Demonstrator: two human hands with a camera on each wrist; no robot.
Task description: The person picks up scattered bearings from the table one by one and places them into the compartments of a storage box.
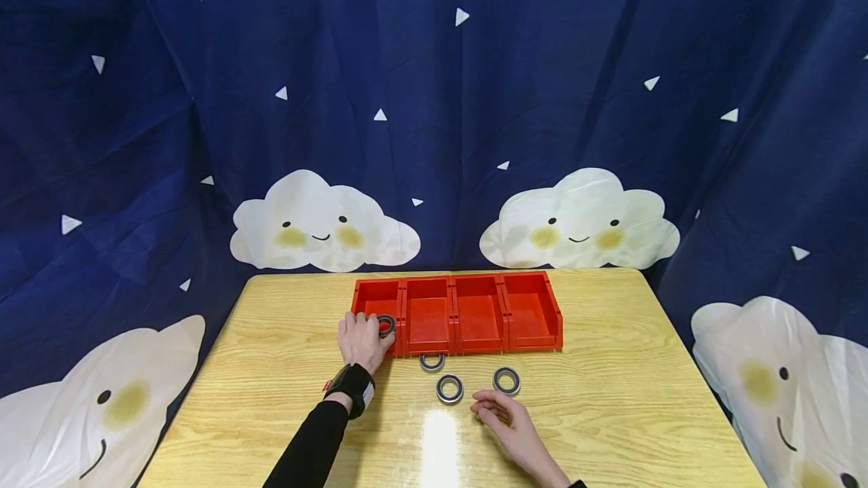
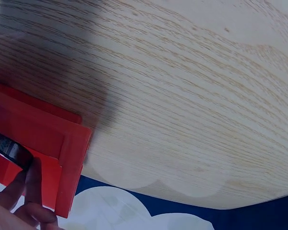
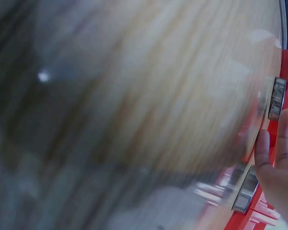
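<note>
In the head view my left hand (image 1: 361, 342) is at the leftmost red bin (image 1: 377, 284), pinching a ball bearing (image 1: 391, 319) over its front part. The left wrist view shows this bearing (image 2: 9, 147) tilted, edge-on at the fingertips, inside the bin's outline. My right hand (image 1: 507, 428) hovers low over the table with fingers loosely bent and nothing in them. Just beyond its fingers lies a second bearing (image 1: 496, 381). Another bearing (image 1: 440, 390) lies to the left of it. A further bearing (image 1: 432, 369) sits against the bins' front, its far side hidden.
Three more red bins (image 1: 429, 349) join the leftmost one in a row across the wooden table (image 1: 610, 382). Behind the table hangs a dark blue curtain (image 1: 434, 141) with white clouds. A small red tag (image 1: 327, 385) shows by the left wrist.
</note>
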